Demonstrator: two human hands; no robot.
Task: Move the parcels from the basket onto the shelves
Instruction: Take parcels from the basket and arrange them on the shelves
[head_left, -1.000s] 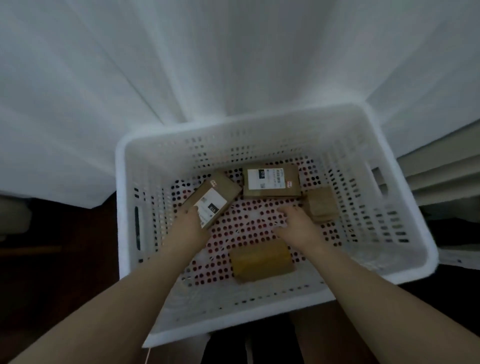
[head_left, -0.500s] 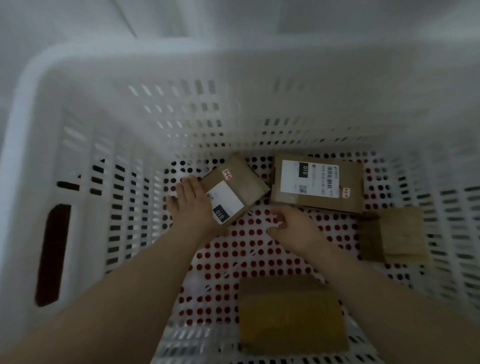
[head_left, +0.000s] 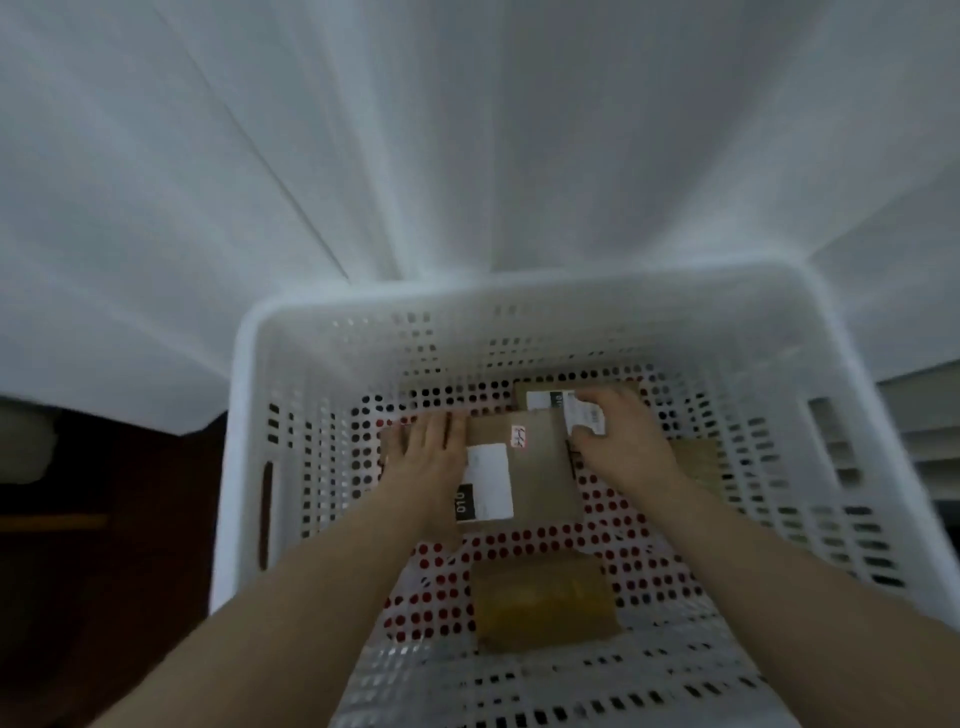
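Swung round since half a second ago, the labelled parcel (head_left: 535, 467) now lies square in the middle of the basket (head_left: 244, 415), overlapping the far parcel (head_left: 540, 399). The left hand (head_left: 431, 460) rests flat on its left end, fingers straight. The right hand (head_left: 623, 447) has reached the far parcel and pinches it, fingers curled over its label. A plain parcel (head_left: 545, 603) lies nearer.
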